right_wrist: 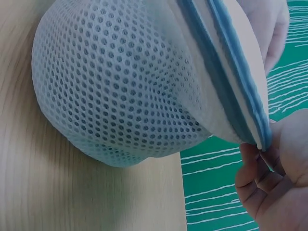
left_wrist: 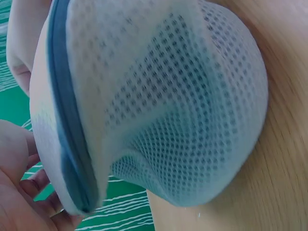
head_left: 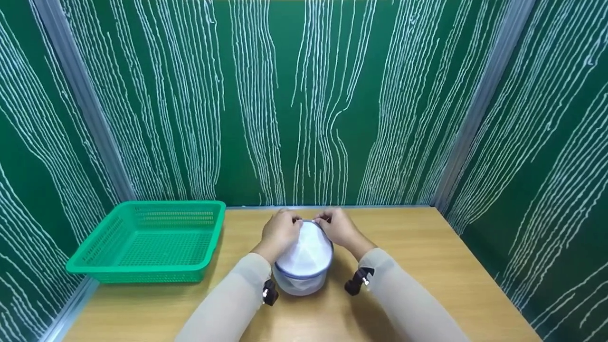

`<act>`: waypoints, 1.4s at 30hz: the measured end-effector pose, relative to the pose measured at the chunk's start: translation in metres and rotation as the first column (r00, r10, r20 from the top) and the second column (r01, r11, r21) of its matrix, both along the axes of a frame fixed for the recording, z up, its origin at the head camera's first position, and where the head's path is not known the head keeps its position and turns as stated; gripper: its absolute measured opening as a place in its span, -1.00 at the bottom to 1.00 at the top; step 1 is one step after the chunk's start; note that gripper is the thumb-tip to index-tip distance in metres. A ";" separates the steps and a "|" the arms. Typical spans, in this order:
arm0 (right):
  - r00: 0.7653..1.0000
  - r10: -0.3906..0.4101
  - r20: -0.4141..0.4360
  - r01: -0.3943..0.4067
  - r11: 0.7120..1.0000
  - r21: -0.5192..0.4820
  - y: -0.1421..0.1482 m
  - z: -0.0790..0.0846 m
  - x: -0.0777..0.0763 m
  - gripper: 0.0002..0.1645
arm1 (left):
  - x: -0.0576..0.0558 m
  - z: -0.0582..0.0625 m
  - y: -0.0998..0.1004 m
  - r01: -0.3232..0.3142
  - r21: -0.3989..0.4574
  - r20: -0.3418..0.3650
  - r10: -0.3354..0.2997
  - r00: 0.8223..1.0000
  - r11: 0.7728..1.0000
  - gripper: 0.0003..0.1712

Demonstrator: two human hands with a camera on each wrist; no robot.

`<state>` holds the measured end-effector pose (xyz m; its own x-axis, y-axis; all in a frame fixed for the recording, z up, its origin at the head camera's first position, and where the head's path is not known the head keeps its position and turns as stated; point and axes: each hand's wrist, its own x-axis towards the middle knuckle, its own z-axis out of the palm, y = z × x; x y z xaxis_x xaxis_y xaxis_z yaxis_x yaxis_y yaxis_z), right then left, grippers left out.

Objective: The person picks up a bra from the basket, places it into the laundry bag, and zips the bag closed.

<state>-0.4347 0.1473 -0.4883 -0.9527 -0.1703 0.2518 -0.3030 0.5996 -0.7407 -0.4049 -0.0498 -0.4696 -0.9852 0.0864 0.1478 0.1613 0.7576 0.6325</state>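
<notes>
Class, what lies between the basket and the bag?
Head view: bare table beside the basket, then the left hand and sleeve beside the bag.

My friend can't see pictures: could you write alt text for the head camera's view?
A left hand and a right hand hold the far edge of a blue-trimmed white mesh bag on a wooden table. A green basket sits to the left, and a green wall with wavy white lines stands behind.
</notes>
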 end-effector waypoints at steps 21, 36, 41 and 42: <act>0.999 0.039 -0.024 -0.039 0.999 -0.007 -0.005 -0.005 0.002 -0.89 | -0.001 -0.013 -0.004 -0.048 0.060 0.002 0.048 0.999 0.997 -0.86; 1.000 0.024 -0.015 -0.023 0.999 0.033 0.003 -0.008 0.003 -0.86 | -0.005 -0.021 -0.014 -0.090 0.040 0.026 0.089 0.996 0.995 -0.82; 1.000 0.003 0.031 -0.004 0.999 0.033 0.006 -0.010 0.003 -0.85 | -0.008 -0.027 -0.021 -0.111 0.042 0.042 0.110 0.993 0.993 -0.82; 0.999 0.002 0.035 -0.003 0.999 0.034 0.006 -0.010 0.003 -0.84 | -0.009 -0.028 -0.022 -0.112 0.045 0.047 0.110 0.993 0.993 -0.82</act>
